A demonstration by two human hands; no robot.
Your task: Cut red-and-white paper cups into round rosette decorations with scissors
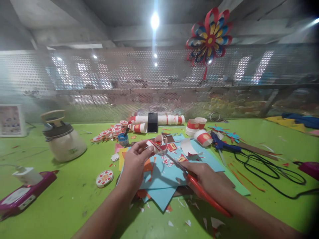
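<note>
My left hand (134, 160) is closed on a cut red-and-white paper cup (162, 142), pinching its edge between thumb and fingers. Red-handled scissors (208, 196) are gripped in my right hand (203, 176). Their blades point up and left and reach the cup; whether they are parted there I cannot tell. Beneath both hands lie light blue paper sheets (159, 196), strewn with small red and white scraps (167, 161). A round white disc with red shapes (104, 178) rests left of my left hand.
A blue glue gun (225, 144) with a looping black cord lies at right, near several paper cups (203, 137). Behind stand a phone (153, 122) and a row of stacked cups (171, 119). At left are a kettle-like jug (63, 141), a blue jar (123, 139) and a purple power strip (30, 196).
</note>
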